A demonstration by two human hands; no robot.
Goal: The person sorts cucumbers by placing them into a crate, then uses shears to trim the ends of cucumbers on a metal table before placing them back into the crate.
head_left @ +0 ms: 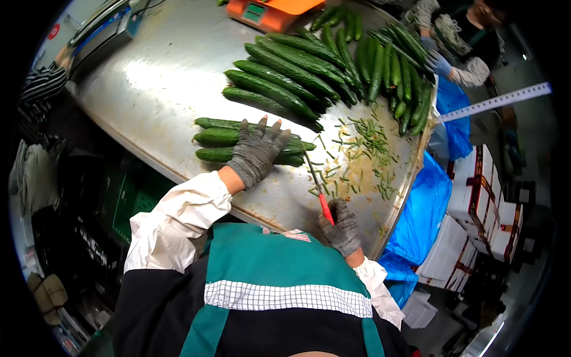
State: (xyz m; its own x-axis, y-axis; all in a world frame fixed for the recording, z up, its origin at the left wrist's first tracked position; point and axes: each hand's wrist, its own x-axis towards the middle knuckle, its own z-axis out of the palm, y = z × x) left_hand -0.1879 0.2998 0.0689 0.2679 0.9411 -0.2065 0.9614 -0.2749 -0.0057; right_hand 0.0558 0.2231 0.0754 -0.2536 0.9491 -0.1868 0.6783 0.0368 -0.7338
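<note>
Three cucumbers [215,138] lie side by side on the metal table [154,113]. My left hand [257,149], in a grey fingerless glove, rests flat over them with its fingers spread. In my right hand [341,228], also gloved, is the red handle of a knife [325,207]. Its thin blade points away from me, with the tip beside the right ends of these cucumbers. Right of the blade, many short green cut ends [372,140] are scattered. A large pile of cucumbers [291,68] lies beyond my left hand.
An orange scale [270,13] stands at the table's far side. More cucumbers [386,71] lie at the far right, near a co-worker's blue-gloved hand [439,63]. Blue plastic bags [423,208] hang along the right edge, beside white boxes [476,196]. Another person's striped sleeve [44,89] shows at left.
</note>
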